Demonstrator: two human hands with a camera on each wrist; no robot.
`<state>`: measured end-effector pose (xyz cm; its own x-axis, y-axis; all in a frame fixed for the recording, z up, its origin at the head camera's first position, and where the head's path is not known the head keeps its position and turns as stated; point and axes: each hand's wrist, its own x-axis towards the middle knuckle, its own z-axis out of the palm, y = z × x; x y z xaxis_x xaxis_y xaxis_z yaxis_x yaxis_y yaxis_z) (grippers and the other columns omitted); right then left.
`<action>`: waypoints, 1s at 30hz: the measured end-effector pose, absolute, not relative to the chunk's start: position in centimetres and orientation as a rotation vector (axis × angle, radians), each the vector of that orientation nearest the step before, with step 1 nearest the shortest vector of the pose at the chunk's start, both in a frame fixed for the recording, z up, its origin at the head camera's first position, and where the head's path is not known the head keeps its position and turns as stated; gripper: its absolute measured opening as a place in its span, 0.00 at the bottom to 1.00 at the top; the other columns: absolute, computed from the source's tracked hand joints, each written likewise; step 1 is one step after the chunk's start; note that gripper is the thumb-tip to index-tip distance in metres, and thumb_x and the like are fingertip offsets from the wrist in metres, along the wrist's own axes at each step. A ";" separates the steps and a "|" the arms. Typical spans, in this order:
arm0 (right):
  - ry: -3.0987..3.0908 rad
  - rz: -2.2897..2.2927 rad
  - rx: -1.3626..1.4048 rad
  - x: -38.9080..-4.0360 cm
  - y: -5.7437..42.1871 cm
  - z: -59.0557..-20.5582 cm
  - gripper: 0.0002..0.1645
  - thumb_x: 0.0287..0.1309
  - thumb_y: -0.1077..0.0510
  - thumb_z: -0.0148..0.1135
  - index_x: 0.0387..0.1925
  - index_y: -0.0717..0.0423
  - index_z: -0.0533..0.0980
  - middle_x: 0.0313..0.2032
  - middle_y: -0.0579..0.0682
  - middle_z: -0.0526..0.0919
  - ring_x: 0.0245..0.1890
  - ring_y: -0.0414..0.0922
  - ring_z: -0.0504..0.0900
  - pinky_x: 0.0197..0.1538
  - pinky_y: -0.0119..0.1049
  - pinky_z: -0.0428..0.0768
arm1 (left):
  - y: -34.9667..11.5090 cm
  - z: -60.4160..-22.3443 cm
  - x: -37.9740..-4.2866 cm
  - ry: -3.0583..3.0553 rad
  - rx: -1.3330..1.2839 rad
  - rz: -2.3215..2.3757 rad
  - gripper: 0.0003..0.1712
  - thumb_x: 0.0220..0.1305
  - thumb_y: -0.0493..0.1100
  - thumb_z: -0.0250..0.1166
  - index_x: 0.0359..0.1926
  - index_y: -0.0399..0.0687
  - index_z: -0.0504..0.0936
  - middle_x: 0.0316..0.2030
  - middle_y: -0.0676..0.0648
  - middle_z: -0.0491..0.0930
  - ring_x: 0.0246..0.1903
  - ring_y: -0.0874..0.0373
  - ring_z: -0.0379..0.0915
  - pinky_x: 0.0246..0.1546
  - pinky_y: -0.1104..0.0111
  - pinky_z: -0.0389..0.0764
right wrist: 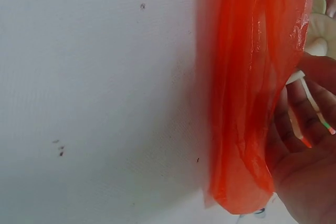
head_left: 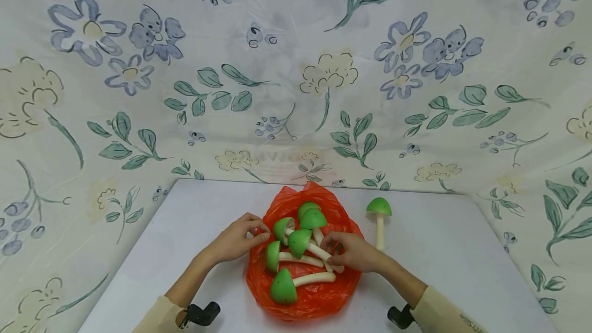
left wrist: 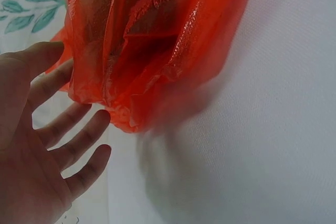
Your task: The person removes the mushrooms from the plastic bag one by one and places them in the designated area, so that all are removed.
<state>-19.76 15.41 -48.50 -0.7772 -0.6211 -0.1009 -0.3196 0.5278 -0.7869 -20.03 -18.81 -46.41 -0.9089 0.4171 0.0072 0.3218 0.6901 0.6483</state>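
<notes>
Several toy mushrooms with green caps and pale stems lie in a red plastic bag [head_left: 305,310], its mouth spread wide. My left hand [head_left: 237,239] is at the bag's left rim, fingers loosely extended; the left wrist view shows them spread beside the red plastic [left wrist: 152,66], holding nothing. Over the bag's right side, my right hand [head_left: 353,253] has its thumb overlapping the stem of the middle mushroom [head_left: 299,243], a gap showing between thumb and fingers. In the right wrist view, a pale stem end [right wrist: 295,77] shows by the thumb. The front mushroom [head_left: 283,287] lies sideways.
One more green-capped mushroom [head_left: 379,207] lies on the white table [head_left: 416,251] right of the bag. A floral-print sheet [head_left: 296,117] hangs behind the table and at both sides. Black wrist devices [head_left: 203,314] sit on both forearms.
</notes>
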 end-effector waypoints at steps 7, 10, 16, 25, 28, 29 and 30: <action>2.399 -1.135 -0.766 -19.8 15.4 -48.7 0.14 0.59 0.59 0.70 0.46 0.47 0.78 0.37 0.42 0.80 0.41 0.43 0.78 0.42 0.34 0.78 | -18.8 -46.4 -20.0 2.764 0.626 1.007 0.12 0.70 0.54 0.63 0.43 0.55 0.86 0.52 0.44 0.76 0.45 0.51 0.74 0.42 0.62 0.78; 2.398 -1.141 -0.774 -19.7 15.5 -48.7 0.15 0.59 0.59 0.70 0.46 0.47 0.78 0.37 0.42 0.80 0.41 0.44 0.78 0.43 0.35 0.77 | -18.8 -46.4 -20.0 2.765 0.625 1.004 0.11 0.69 0.54 0.63 0.42 0.56 0.86 0.52 0.44 0.76 0.45 0.51 0.74 0.42 0.61 0.79; 2.380 -1.136 -0.787 -19.4 15.5 -48.5 0.15 0.60 0.60 0.68 0.47 0.46 0.76 0.39 0.43 0.80 0.42 0.43 0.78 0.45 0.35 0.77 | -18.8 -46.4 -20.0 2.766 0.616 0.993 0.08 0.69 0.53 0.64 0.41 0.59 0.87 0.52 0.45 0.75 0.49 0.49 0.74 0.45 0.57 0.79; 2.361 -1.111 -0.810 -19.1 15.7 -48.4 0.16 0.63 0.61 0.65 0.49 0.39 0.76 0.42 0.40 0.79 0.43 0.42 0.77 0.47 0.36 0.78 | -18.8 -46.5 -19.7 2.781 0.600 0.992 0.08 0.68 0.53 0.65 0.38 0.60 0.88 0.54 0.44 0.75 0.55 0.46 0.73 0.51 0.49 0.79; 2.365 -1.109 -0.822 -19.1 15.8 -48.5 0.16 0.64 0.60 0.65 0.48 0.38 0.77 0.42 0.40 0.79 0.43 0.42 0.77 0.47 0.36 0.78 | -18.8 -46.4 -19.7 2.785 0.579 1.003 0.08 0.68 0.53 0.65 0.36 0.59 0.87 0.54 0.43 0.75 0.55 0.45 0.73 0.51 0.49 0.79; 2.364 -1.111 -0.825 -19.0 15.9 -48.5 0.16 0.64 0.60 0.65 0.48 0.38 0.77 0.42 0.40 0.79 0.44 0.43 0.77 0.47 0.36 0.78 | -18.9 -46.4 -19.7 2.787 0.570 1.005 0.08 0.68 0.54 0.65 0.35 0.60 0.87 0.55 0.43 0.75 0.55 0.45 0.73 0.51 0.49 0.79; 2.361 -1.114 -0.827 -19.0 15.9 -48.5 0.16 0.64 0.60 0.65 0.49 0.38 0.77 0.43 0.40 0.79 0.44 0.43 0.77 0.48 0.36 0.78 | -18.9 -46.4 -19.6 2.788 0.562 1.006 0.08 0.67 0.54 0.65 0.35 0.60 0.86 0.55 0.43 0.74 0.55 0.45 0.73 0.50 0.50 0.79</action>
<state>-19.01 15.92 -48.49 -0.7445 -0.6597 -0.1026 -0.3403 0.5072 -0.7918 -19.63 -18.86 -46.43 -0.9231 0.3845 0.0089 0.3015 0.7093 0.6372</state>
